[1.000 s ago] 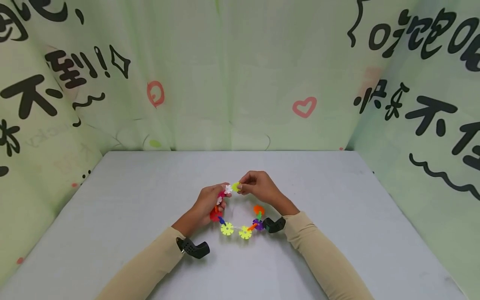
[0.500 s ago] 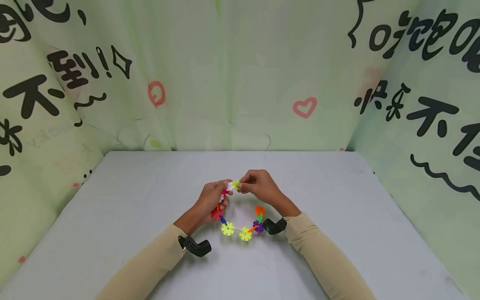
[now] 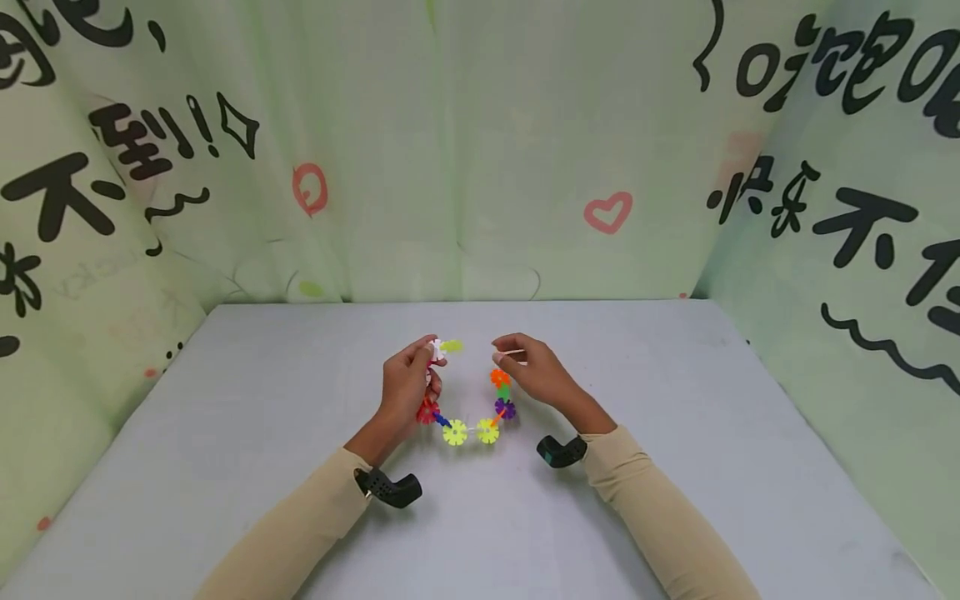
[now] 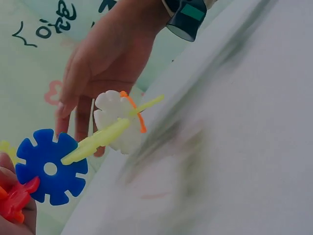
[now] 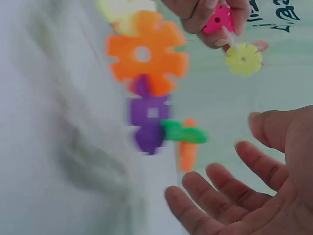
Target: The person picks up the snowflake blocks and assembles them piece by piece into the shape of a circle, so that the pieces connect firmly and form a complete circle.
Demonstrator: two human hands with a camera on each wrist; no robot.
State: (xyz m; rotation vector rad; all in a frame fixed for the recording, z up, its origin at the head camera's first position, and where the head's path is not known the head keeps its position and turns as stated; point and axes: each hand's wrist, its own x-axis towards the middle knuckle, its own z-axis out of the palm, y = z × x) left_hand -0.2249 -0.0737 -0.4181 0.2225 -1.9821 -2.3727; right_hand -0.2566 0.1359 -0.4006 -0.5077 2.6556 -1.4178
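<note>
A curved chain of toothed plastic snowflake discs hangs from my left hand (image 3: 405,385), which grips it near a white disc (image 3: 437,351). Past that disc, a yellow end disc (image 3: 452,346) sticks out to the right. Down the chain come a red disc (image 3: 427,412), a blue disc (image 4: 49,183) and two yellow ones. Its other end rises through a purple disc (image 3: 506,408) and a green disc (image 3: 503,392) to an orange disc (image 3: 500,378). My right hand (image 3: 536,368) is beside that end with fingers spread, holding nothing; the right wrist view shows a gap between them.
The white table (image 3: 637,358) lies under both hands. Green printed curtains (image 3: 465,167) enclose its back and sides. Black wrist cameras (image 3: 390,488) are strapped on both forearms.
My right hand has let go of the yellow end disc and moved off to the right. My left hand has shifted left and farther away, and the chain has moved away with it.
</note>
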